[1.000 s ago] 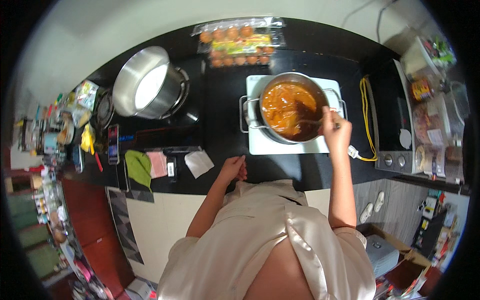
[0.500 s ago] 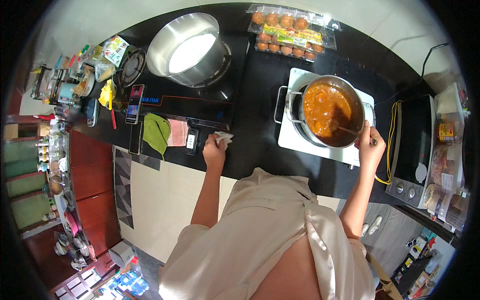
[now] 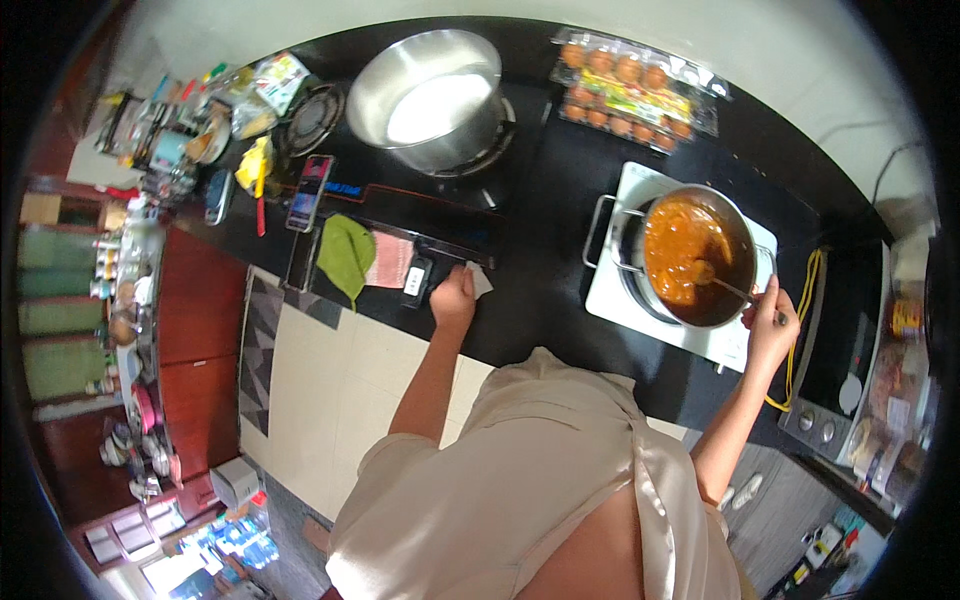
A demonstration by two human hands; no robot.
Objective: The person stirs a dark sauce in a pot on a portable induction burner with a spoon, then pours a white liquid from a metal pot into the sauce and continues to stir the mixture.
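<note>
My right hand [image 3: 774,322] is closed around the handle of a ladle [image 3: 730,287], whose bowl end sits in orange-brown stew [image 3: 690,240]. The stew fills part of a steel pot [image 3: 745,250] standing on a white portable stove [image 3: 625,310]. Over the counter's near edge, my left hand [image 3: 455,297] is closed on a crumpled white tissue [image 3: 482,282]. Just left of that hand lie a small black device with a white label [image 3: 414,282], a pink cloth [image 3: 389,258] and a green cloth [image 3: 345,255].
A large steel pot [image 3: 375,95] with white contents stands on the black gas stove at back left. Clear egg cartons [image 3: 640,95] lie at the back. A phone [image 3: 309,192] rests on the stove's left front. The microwave [image 3: 840,340] and a yellow cable [image 3: 800,330] are on the right.
The whole view has shifted, so the counter items appear farther right. The ladle has moved within the stew, and more of its handle shows. My left hand still holds the tissue.
</note>
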